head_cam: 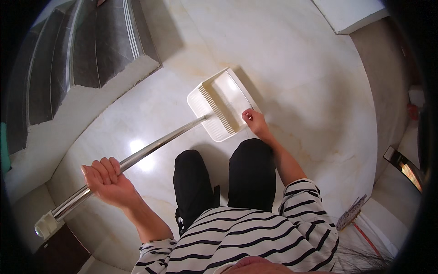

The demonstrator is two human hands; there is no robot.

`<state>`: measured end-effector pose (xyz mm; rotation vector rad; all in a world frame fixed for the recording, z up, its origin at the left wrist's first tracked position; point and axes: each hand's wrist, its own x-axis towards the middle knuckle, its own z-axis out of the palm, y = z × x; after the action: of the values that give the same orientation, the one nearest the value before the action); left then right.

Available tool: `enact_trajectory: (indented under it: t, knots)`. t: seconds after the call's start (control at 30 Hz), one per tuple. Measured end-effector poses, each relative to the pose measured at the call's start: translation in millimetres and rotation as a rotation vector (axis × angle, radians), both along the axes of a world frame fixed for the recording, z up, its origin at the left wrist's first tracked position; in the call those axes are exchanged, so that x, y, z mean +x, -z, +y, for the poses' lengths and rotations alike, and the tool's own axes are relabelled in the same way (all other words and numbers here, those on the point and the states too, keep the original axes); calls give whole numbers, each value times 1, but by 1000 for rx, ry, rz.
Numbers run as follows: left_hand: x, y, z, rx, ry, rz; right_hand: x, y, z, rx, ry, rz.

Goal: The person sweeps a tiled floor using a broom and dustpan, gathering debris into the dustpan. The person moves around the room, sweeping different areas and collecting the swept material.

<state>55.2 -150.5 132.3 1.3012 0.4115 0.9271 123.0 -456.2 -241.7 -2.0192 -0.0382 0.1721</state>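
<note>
My left hand (107, 181) is closed around the shiny metal handle (147, 149) of a long-handled dustpan, toward the handle's upper end. The white plastic dustpan (219, 102) has a row of comb teeth along its rear part and lies in front of my knees, over the marble-patterned floor. Fine dark specks show in its pan. At the dustpan's near right corner is my right hand (254, 120), with its fingers curled together over the front lip. Whether the fingers pinch the lip or something small cannot be made out.
Stairs with dark treads (102, 44) rise at the upper left, edged by a rough white side wall (113, 80). A white block-like corner (352, 13) juts in at the upper right. At the lower right, a mop-like head (352, 212) sits near a red strip (368, 239).
</note>
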Motion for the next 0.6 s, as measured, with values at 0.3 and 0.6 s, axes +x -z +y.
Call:
enact_trajectory:
  t: [0.3, 0.6]
  knots:
    - [-3, 2, 9, -4, 4, -5, -12, -12, 2, 136, 70, 14]
    - [11, 1, -5, 151, 61, 16, -54, -7, -28, 120, 263, 74]
